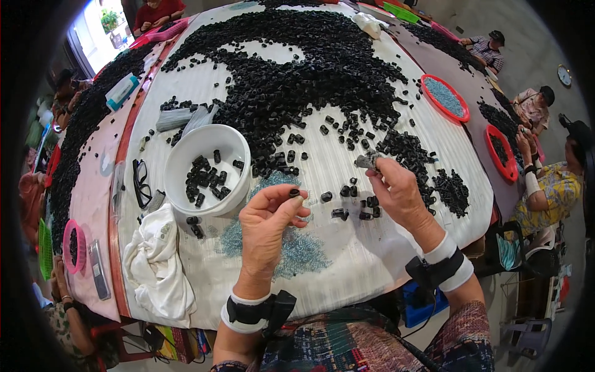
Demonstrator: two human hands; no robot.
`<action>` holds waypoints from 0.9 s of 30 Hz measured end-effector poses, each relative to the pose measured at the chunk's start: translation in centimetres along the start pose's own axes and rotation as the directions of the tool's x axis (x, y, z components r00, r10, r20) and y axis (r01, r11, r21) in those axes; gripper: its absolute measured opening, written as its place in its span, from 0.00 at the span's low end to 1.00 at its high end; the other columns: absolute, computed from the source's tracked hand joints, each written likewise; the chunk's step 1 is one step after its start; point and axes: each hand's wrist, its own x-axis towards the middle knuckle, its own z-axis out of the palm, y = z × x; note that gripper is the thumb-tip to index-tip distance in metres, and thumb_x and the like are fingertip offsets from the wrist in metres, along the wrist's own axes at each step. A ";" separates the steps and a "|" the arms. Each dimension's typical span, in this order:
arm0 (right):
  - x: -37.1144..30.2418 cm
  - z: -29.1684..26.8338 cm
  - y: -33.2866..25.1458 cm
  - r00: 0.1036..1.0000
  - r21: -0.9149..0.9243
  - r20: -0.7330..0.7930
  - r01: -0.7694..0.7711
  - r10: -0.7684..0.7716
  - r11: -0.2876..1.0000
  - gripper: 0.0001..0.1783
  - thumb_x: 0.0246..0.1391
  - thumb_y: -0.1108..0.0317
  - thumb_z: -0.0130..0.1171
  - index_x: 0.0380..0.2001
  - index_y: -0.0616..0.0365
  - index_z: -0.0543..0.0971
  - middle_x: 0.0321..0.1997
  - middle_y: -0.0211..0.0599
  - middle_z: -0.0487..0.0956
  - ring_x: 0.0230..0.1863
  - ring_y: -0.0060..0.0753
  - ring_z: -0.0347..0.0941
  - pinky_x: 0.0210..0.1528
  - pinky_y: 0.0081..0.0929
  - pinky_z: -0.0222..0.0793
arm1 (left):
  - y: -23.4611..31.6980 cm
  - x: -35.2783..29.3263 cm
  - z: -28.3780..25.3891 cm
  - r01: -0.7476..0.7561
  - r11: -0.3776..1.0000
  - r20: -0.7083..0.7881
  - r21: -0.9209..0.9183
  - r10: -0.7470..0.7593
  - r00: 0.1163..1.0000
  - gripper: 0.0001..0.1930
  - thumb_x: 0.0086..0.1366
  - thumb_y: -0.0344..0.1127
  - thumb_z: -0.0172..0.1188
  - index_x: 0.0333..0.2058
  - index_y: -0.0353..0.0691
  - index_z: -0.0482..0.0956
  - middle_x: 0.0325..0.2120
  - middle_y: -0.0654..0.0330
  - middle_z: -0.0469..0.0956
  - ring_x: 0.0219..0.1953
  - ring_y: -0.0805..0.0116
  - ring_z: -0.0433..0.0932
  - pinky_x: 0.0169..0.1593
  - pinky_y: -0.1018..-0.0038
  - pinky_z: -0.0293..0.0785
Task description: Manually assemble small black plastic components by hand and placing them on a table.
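My left hand is closed in a pinch around a small black cylindrical part, over a pile of tiny pale-blue pieces. Farther right, my right hand has its thumb and fingers closed on a small grey piece, whose kind I cannot make out. A few loose black parts lie on the white cloth between my hands. To the left of my left hand stands a white bowl with several black parts in it.
A large heap of black parts covers the far table. Grey bundles, glasses and a crumpled white cloth lie left. Red trays stand at the right. Other people sit around the tables.
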 end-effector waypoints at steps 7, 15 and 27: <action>1.3 0.4 0.5 0.995 -0.133 0.093 0.040 -0.028 0.990 0.07 0.45 0.80 0.52 0.32 0.65 0.70 0.29 0.48 0.72 0.34 0.50 0.71 0.35 0.38 0.68 | -0.2 0.3 -0.5 -0.031 0.995 -0.075 -0.096 0.024 0.997 0.11 0.61 0.28 0.58 0.42 0.33 0.75 0.33 0.55 0.79 0.28 0.74 0.79 0.28 0.80 0.77; 2.1 1.6 -1.4 0.989 0.002 0.119 0.089 -0.088 0.996 0.05 0.46 0.80 0.52 0.29 0.64 0.69 0.25 0.46 0.71 0.29 0.49 0.70 0.32 0.38 0.67 | -0.3 0.4 -0.8 -0.045 0.992 -0.108 -0.116 0.032 0.994 0.11 0.62 0.28 0.57 0.43 0.35 0.75 0.33 0.55 0.79 0.27 0.74 0.79 0.27 0.79 0.78; 1.0 6.1 -3.6 0.960 -0.053 0.253 0.134 -0.116 0.990 0.10 0.41 0.77 0.53 0.32 0.57 0.69 0.26 0.38 0.72 0.33 0.43 0.69 0.35 0.36 0.66 | -0.2 0.7 -0.6 -0.056 0.992 -0.127 -0.116 0.041 0.991 0.12 0.59 0.28 0.61 0.41 0.33 0.76 0.31 0.58 0.79 0.26 0.75 0.78 0.27 0.81 0.76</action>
